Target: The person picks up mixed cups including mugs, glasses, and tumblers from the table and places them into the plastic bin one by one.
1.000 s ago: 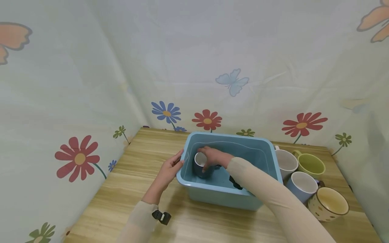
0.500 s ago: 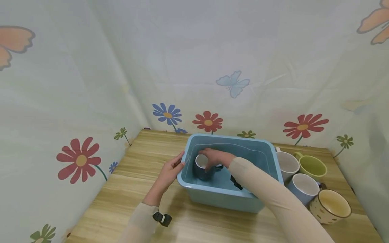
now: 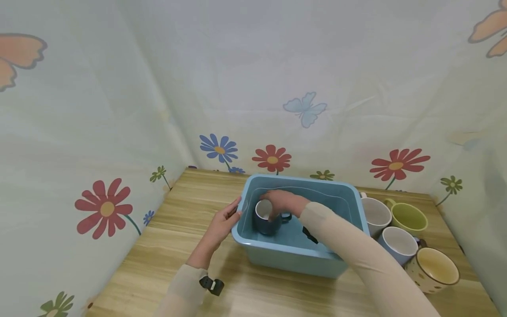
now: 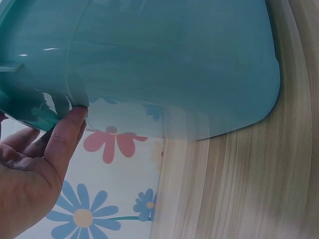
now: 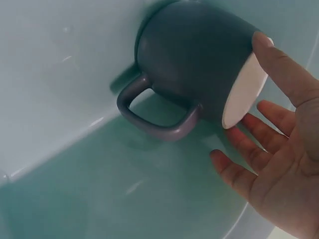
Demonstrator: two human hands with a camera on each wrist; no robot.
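A dark blue-grey mug (image 3: 267, 226) with a white inside stands at the left end of a light blue plastic tub (image 3: 293, 263). Its handle (image 5: 164, 130) points toward the tub's right side. My right hand (image 3: 284, 202) reaches over it, fingers loosely spread. In the right wrist view the thumb (image 5: 279, 64) touches the mug's rim on one side, with a fingertip right at the rim opposite and the index finger apart from it. From outside, my left hand (image 3: 220, 226) rests its thumb and fingers against the tub's left edge; the left wrist view has a fingertip pressed on the wall.
Right of the tub stand several mugs: a pale one (image 3: 375, 215), a green one (image 3: 408, 216), a light blue one (image 3: 397, 245) and a cream spotted one (image 3: 432, 272). The wooden table (image 3: 198, 193) meets a flowered cloth backdrop (image 3: 253, 88).
The blue-grey mug has turned inside the tub, bringing its handle into view on the right. My right hand has eased slightly rightward over it. My left hand has stayed at the tub's edge.
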